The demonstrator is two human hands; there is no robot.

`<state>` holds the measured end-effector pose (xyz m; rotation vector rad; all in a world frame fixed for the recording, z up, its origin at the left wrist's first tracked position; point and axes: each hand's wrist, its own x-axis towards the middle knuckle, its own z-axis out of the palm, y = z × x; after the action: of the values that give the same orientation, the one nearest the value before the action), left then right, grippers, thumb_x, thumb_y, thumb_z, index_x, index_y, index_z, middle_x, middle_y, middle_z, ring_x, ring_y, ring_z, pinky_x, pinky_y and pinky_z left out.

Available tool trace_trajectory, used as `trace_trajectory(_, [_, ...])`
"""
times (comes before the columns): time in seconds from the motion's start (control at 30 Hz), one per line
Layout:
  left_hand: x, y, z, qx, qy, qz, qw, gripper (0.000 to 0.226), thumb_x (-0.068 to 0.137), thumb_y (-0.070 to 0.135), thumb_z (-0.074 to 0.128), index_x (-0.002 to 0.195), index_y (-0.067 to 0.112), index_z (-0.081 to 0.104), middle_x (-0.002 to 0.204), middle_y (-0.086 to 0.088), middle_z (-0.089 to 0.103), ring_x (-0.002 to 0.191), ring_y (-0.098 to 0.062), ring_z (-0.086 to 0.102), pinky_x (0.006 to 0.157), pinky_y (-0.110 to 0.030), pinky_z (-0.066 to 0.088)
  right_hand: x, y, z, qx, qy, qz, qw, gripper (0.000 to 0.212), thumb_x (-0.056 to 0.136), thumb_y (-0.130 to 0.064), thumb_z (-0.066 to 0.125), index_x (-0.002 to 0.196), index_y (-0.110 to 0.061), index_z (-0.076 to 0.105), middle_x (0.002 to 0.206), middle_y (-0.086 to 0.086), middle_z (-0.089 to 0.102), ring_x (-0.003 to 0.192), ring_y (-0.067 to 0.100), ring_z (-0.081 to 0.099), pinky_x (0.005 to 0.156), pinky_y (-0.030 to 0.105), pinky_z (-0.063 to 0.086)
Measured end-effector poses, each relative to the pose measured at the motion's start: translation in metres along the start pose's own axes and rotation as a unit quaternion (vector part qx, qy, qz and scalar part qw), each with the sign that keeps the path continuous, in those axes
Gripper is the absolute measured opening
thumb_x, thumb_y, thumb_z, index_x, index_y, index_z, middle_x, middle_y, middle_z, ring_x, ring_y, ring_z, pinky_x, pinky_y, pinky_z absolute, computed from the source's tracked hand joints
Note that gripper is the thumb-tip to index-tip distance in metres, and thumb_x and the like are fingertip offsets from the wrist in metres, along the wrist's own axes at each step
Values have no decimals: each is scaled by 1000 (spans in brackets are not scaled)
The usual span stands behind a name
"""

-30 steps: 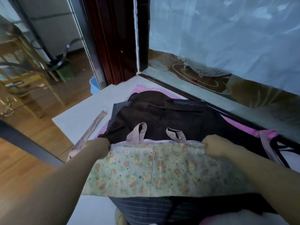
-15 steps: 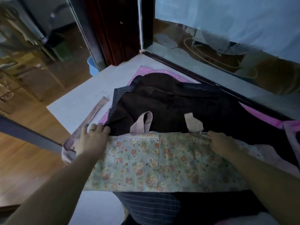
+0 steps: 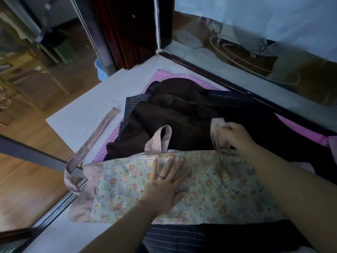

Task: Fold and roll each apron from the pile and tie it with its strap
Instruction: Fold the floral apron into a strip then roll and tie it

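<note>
Floral apron [image 3: 218, 189] lies folded into a broad band on top of the pile, at the near edge of a pale grey bench [image 3: 87, 114]. The bench stands in a corner, between a dark red door frame [image 3: 127, 33] and a glass pane [image 3: 255, 57], with wooden floor [image 3: 27, 179] off to the left.

The apron's long axis runs left to right across the view. Its lace-trimmed top edge and neck loop [image 3: 160, 139] point away from the person. A long tie [image 3: 94, 139] trails from the left end toward the far side of the bench.

Beneath it lie a brown apron [image 3: 173, 110], a striped apron [image 3: 131, 106] and a pink checked one [image 3: 164, 73].

The left grip [image 3: 164, 187] lies flat with fingers straight, pressing the band's middle. The right grip [image 3: 235, 134] has its fingers curled, pinching a dotted strap [image 3: 216, 130] above the band's far edge; that strap is blurred.
</note>
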<state>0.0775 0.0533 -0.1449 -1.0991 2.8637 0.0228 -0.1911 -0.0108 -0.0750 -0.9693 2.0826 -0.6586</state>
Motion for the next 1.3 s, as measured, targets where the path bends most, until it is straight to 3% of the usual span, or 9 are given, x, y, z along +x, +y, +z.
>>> trace_trajectory(0.13, [2,-3,5,-26,-47,-11,999,61,98,58,8,148,28,25,157,-7,22,144,-31,17,106,-65,14,12,18,-6,6,-32,4,999,42,96,-37,49,130,-13,50,125,8,56,102,19,55,84,32,43])
trace_trajectory(0.23, [5,-4,9,-28,-55,-8,998,62,98,58,5,148,27,24,157,-8,20,144,-31,18,107,-65,16,2,17,3,-95,110,-69,987,47,94,-35,53,137,-18,45,134,10,49,119,28,48,100,43,39])
trace_trajectory(0.37, [8,-6,10,-21,-63,5,998,62,98,58,5,148,28,27,157,-6,19,144,-31,18,106,-64,18,-61,29,35,-230,90,-402,882,37,91,-31,47,123,-16,56,126,4,54,118,23,48,103,38,32])
trace_trajectory(0.47, [11,-10,8,-14,-68,15,997,62,97,60,8,147,30,29,157,-5,20,145,-30,18,107,-62,18,-70,85,44,-438,-13,-408,801,55,95,-52,32,140,-23,40,147,3,40,134,24,39,109,56,22])
trace_trajectory(0.73, [11,-20,3,-27,-123,-46,991,79,86,78,5,150,33,15,158,-9,16,143,-31,24,107,-63,13,-57,127,16,-441,-21,-187,877,79,89,-71,7,147,-21,25,152,13,30,138,32,29,109,58,18])
trace_trajectory(0.87, [13,-20,0,-20,-152,-38,987,85,61,82,-31,135,41,-40,145,0,-45,139,-28,-31,108,-63,-16,-45,140,-30,-478,20,-77,875,83,80,-78,-5,151,-33,-1,160,0,0,147,23,4,111,57,-2])
trace_trajectory(0.97, [18,-17,-6,-25,-191,-46,980,92,48,80,-41,129,39,-47,140,-1,-50,135,-26,-38,108,-65,-18,-36,143,-73,-436,-11,-10,900,79,86,-72,28,150,-29,13,159,3,9,143,26,12,114,53,8])
trace_trajectory(1.1, [27,-10,-22,-40,-247,-66,966,87,78,79,5,139,30,-34,149,-5,-39,138,-30,-33,106,-67,-14,-27,134,-94,-460,43,-40,886,66,81,-68,48,131,-25,49,131,4,50,119,26,41,99,41,32])
trace_trajectory(1.3, [40,29,-42,-96,-235,-38,966,93,97,17,46,141,34,-34,138,-6,-49,128,-34,-41,103,-68,-16,-23,123,-98,-383,22,-126,915,46,81,-61,57,109,-25,59,105,-2,53,102,19,43,88,37,36])
